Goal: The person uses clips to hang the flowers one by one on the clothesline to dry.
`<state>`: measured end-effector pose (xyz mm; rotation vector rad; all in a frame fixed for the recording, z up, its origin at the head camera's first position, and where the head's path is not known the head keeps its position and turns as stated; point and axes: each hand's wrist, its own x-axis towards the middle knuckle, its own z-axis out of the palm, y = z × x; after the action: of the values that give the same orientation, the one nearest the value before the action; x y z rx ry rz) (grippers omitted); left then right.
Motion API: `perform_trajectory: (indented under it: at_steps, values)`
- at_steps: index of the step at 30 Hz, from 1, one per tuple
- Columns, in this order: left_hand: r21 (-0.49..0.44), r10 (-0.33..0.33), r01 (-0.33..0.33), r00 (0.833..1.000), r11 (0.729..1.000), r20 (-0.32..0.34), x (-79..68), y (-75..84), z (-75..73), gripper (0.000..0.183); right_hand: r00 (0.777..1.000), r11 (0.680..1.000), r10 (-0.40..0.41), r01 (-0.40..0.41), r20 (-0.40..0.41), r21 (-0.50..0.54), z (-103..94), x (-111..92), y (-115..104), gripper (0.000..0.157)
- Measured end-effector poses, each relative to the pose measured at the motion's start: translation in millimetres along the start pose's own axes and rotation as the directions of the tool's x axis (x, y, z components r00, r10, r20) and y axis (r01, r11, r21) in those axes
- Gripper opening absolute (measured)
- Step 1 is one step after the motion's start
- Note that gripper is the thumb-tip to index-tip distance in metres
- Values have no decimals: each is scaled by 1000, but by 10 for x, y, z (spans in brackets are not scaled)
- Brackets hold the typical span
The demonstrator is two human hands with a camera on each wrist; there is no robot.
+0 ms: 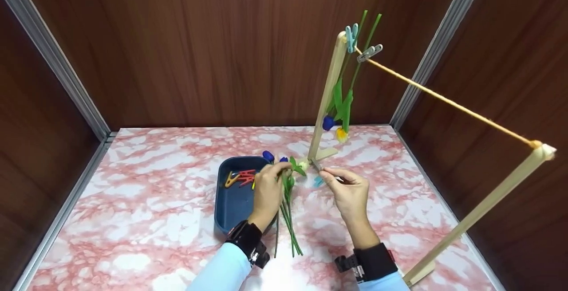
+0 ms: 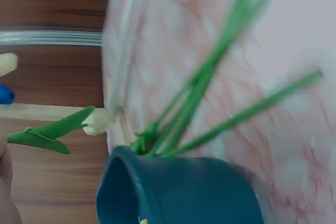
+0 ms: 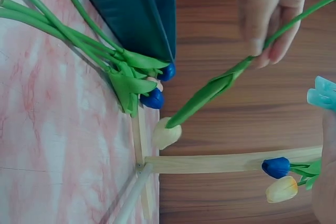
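My left hand (image 1: 268, 189) pinches the green stem of a white tulip (image 3: 167, 134), its bloom tilted downward; in the left wrist view the bloom (image 2: 96, 121) points right. My right hand (image 1: 353, 191) is close by on the right, pinching a light blue clothespin (image 3: 321, 94) at its fingertips. Beneath the left hand, several loose tulips with blue blooms (image 3: 152, 98) and long green stems (image 1: 290, 226) lie beside and partly against a dark blue tub (image 1: 233, 213). Red clothespins (image 1: 246, 176) and a yellow-orange clothespin (image 1: 230, 179) lie inside the tub.
An orange rope (image 1: 443, 98) runs between two wooden posts (image 1: 330, 91). Near the far post, a light blue clothespin (image 1: 351, 38) and a grey clothespin (image 1: 369, 53) hold a blue tulip (image 1: 328, 123) and a yellow tulip (image 1: 341, 135) upside down. The near post (image 1: 483, 206) rises at right.
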<state>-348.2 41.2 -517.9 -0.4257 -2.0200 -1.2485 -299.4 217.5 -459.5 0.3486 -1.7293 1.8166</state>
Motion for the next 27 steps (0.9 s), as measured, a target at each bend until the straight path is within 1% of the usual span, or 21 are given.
perform_trajectory:
  at_steps: [3, 6, 9, 11, 13, 14, 16, 18, 20, 21, 23, 25, 27]
  values:
    - [-82, -68, 65, 997, 995, -41, 45, 65, -31, 18, 1000, 1000, -14, 14, 7, 9, -32, 6, 68, 14]
    - [-169, -132, 121, 990, 978, -53, 93, 130, -57, 18, 1000, 999, 6, -6, -8, 32, -61, 30, 120, 14]
    - [-279, -218, 197, 975, 940, -47, 132, 190, -72, 18, 998, 998, 34, -31, -46, 62, -66, 65, 86, 15]
    - [-354, -260, 232, 965, 906, -34, 155, 225, -76, 18, 998, 997, 30, -24, -63, 79, -53, 97, 18, 16]
    - [-401, -285, 254, 958, 880, -20, 178, 256, -74, 18, 997, 996, 12, -6, -73, 88, -33, 133, -61, 17]
    - [-422, -292, 260, 956, 868, -12, 188, 272, -72, 17, 997, 995, 5, 3, -76, 100, -22, 154, -101, 19]
    - [-447, -296, 262, 955, 856, -8, 207, 303, -68, 17, 997, 993, -6, 16, -81, 115, -1, 195, -172, 20]
    - [-460, -291, 252, 956, 851, -15, 234, 343, -62, 17, 996, 995, -5, 14, -94, 98, 12, 240, -229, 21]
    - [-467, -288, 246, 957, 849, -21, 277, 415, -60, 17, 994, 997, -3, 11, -111, 75, 20, 283, -287, 22]
    - [-463, -286, 244, 958, 852, -23, 307, 477, -73, 17, 993, 998, -7, 14, -120, 55, 22, 305, -321, 21]
    - [-469, -278, 241, 961, 850, -9, 384, 613, -95, 17, 990, 999, -21, 24, -137, 21, 34, 353, -407, 20]
    - [-483, -274, 245, 962, 841, 11, 469, 768, -120, 17, 988, 999, -54, 54, -144, 1, 66, 398, -554, 18]
    - [-505, -275, 252, 961, 826, 29, 554, 913, -135, 17, 984, 995, -99, 95, -147, -33, 106, 449, -720, 15]
